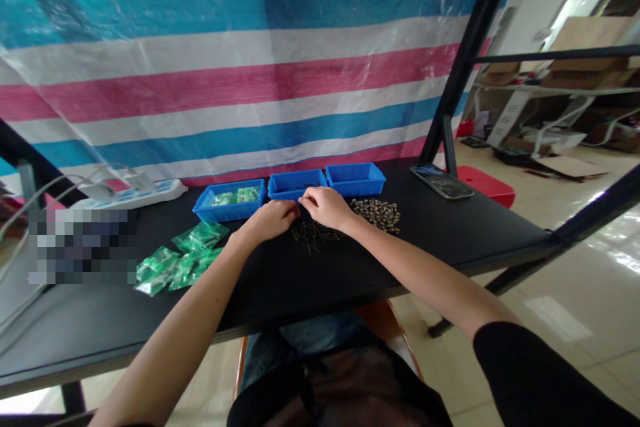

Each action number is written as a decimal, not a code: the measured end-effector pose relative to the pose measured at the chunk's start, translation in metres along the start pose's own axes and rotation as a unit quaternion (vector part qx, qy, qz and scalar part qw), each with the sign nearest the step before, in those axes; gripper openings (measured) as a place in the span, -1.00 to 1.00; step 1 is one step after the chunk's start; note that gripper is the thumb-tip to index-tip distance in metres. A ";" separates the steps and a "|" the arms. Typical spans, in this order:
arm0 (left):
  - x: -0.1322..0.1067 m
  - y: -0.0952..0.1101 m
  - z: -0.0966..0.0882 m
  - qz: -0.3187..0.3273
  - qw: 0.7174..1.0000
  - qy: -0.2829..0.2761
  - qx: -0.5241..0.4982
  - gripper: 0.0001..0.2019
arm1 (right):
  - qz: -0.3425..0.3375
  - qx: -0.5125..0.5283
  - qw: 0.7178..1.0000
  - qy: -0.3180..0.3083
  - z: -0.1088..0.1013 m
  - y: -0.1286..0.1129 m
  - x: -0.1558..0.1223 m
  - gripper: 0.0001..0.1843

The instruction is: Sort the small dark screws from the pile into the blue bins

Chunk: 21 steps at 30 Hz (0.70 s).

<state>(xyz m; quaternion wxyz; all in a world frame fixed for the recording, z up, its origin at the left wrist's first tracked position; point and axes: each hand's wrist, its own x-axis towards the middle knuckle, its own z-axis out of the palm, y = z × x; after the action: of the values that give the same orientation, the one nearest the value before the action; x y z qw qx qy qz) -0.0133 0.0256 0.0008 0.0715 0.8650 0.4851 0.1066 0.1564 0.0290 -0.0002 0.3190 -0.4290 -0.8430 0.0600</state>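
Observation:
My left hand [274, 219] and my right hand [327, 205] are close together over the black table, in front of the middle blue bin [295, 180]. Fingers on both hands are curled in a pinch; whatever is between them is too small or hidden to make out. Just below my right hand lies a loose scatter of thin dark screw-like pins [313, 235]. To its right is a heap of small shiny brass-toned metal pieces [377, 215]. Green-printed clear plastic packets [183, 260] lie in a pile left of my left forearm.
A left blue bin [230, 210] holds more green packets, and a right blue bin [356, 180] stands beside the middle one. A white power strip [145, 195] with plugs sits at the back left. A phone [443, 181] lies at right, near a black frame post [450, 80].

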 end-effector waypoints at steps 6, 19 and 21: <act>0.000 -0.008 0.002 -0.014 0.999 -0.031 -0.018 -0.79 | 0.006 -0.003 1.000 0.006 0.001 0.001 0.000 -0.79; 0.006 -0.018 0.007 -0.074 0.989 -0.048 -0.117 -0.57 | 0.005 0.000 1.000 0.001 0.002 0.000 -0.001 -0.81; 0.007 -0.019 0.008 -0.080 0.989 -0.050 -0.115 -0.58 | 0.004 0.002 1.000 0.002 0.002 0.000 -0.001 -0.81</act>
<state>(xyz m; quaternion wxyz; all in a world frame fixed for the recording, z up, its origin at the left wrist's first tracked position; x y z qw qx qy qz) -0.0230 0.0413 -0.0104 0.2029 0.8136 0.5331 0.1127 0.1554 0.0283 -0.0021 0.3210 -0.4315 -0.8407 0.0620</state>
